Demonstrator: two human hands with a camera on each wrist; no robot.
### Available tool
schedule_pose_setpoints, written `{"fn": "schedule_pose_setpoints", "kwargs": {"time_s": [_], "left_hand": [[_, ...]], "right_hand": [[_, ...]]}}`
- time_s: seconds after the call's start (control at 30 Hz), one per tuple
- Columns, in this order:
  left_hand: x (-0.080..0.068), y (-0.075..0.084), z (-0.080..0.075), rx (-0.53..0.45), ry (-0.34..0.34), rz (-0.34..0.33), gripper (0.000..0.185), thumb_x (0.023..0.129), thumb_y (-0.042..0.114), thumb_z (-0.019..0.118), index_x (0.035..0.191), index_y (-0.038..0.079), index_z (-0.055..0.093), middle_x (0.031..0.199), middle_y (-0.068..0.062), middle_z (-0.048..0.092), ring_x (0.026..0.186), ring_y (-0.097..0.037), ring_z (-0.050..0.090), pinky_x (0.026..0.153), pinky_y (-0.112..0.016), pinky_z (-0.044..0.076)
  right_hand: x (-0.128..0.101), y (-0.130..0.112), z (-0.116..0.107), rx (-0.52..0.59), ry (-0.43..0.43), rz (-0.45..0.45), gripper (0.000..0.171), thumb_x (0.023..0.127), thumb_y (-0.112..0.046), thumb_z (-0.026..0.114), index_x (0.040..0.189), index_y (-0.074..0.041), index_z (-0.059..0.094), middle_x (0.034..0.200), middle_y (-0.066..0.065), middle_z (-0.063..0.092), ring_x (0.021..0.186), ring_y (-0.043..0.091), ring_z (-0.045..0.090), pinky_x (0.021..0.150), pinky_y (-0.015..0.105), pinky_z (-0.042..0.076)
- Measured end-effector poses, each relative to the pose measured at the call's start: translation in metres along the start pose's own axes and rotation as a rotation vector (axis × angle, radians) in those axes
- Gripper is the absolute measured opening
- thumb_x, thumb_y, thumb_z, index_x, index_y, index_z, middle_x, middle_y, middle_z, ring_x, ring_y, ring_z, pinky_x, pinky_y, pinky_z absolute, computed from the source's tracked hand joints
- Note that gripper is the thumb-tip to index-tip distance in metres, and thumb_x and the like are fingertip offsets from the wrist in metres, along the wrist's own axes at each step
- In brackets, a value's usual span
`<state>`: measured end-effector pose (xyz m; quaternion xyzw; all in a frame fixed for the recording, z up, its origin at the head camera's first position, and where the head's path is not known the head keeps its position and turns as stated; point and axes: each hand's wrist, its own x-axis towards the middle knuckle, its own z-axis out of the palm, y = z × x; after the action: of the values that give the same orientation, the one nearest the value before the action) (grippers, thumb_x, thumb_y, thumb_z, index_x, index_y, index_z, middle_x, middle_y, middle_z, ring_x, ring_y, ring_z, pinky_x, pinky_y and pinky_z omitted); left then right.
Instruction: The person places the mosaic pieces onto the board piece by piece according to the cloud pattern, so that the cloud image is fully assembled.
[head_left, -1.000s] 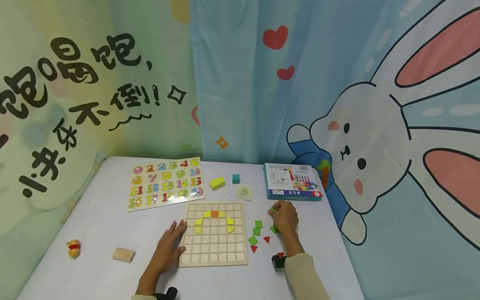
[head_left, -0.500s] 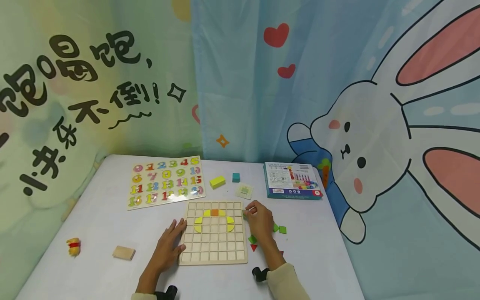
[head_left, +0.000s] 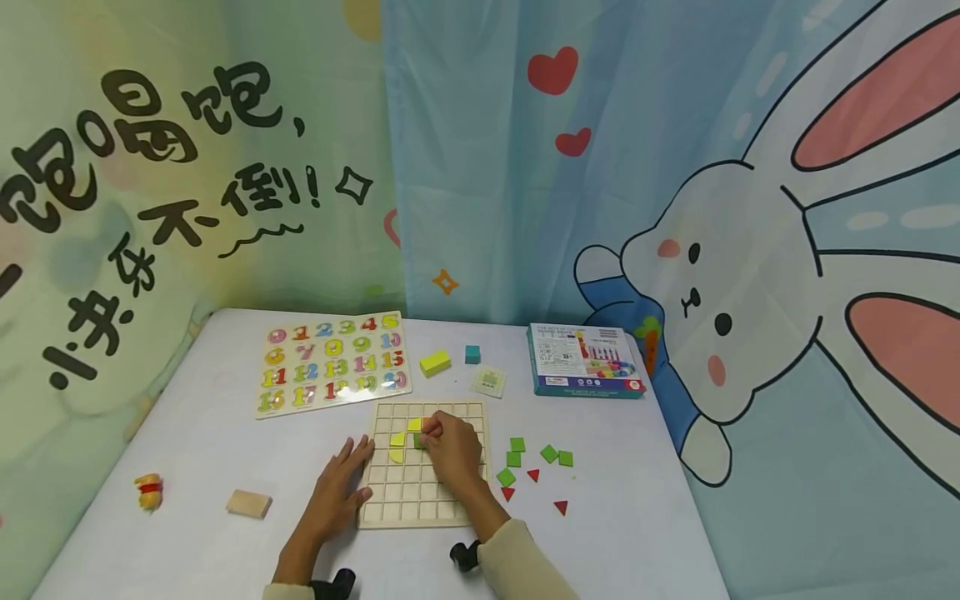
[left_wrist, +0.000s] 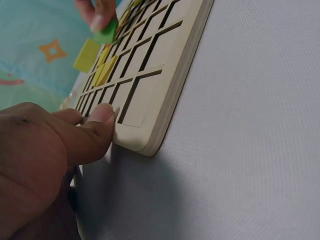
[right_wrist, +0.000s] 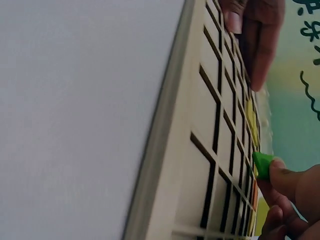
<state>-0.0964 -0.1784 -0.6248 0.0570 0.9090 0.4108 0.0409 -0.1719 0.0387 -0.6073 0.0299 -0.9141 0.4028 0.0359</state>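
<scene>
Now my right hand (head_left: pixel 448 447) pinches one green tile (right_wrist: pixel 263 164) over the grid board (head_left: pixel 405 500); five green tiles, three red lie right of my grip. Left hand (head_left: pixel 337 492) rests flat, spread, against the board's edge.

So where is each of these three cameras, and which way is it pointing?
Head: worn on the head, looks forward and down at the table; both forearms show.
Left wrist: low by the left hand, looks along the grid board.
Right wrist: low by the right hand, looks across the board.
Both wrist views share the green piece.
</scene>
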Motion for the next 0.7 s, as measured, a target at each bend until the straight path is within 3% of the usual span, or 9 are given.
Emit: {"fn": "schedule_pose_setpoints", "kwargs": {"time_s": [0.4, 0.57, 0.7], "left_hand": [[0.001, -0.001, -0.001, -0.001, 0.005, 0.002, 0.078, 0.089, -0.004, 0.076, 0.159, 0.005, 0.045, 0.172, -0.017, 0.035, 0.163, -0.049, 0.02, 0.133, -0.07, 0.013], [0.002, 0.0, -0.002, -0.004, -0.011, -0.012, 0.078, 0.089, -0.005, 0.075, 0.16, 0.006, 0.045, 0.172, -0.016, 0.034, 0.163, -0.048, 0.018, 0.134, -0.069, 0.012], [-0.001, 0.0, -0.001, -0.006, -0.011, -0.017, 0.078, 0.089, -0.005, 0.076, 0.16, 0.006, 0.045, 0.172, -0.015, 0.034, 0.164, -0.047, 0.018, 0.134, -0.068, 0.012]], "right_hand": [[0.009, -0.01, 0.013, -0.172, -0.041, -0.072, 0.016, 0.087, -0.02, 0.087, 0.08, -0.021, 0.072, 0.074, -0.01, 0.062, 0.071, 0.006, 0.053, 0.058, 0.024, 0.041], [0.01, -0.011, 0.006, -0.157, -0.087, -0.061, 0.012, 0.086, -0.02, 0.089, 0.085, -0.02, 0.077, 0.077, -0.009, 0.067, 0.076, 0.008, 0.057, 0.062, 0.025, 0.043], [0.004, -0.004, -0.005, -0.063, -0.09, -0.047, 0.016, 0.082, -0.018, 0.092, 0.094, -0.02, 0.081, 0.085, -0.009, 0.074, 0.086, 0.011, 0.064, 0.069, 0.027, 0.049]]}}
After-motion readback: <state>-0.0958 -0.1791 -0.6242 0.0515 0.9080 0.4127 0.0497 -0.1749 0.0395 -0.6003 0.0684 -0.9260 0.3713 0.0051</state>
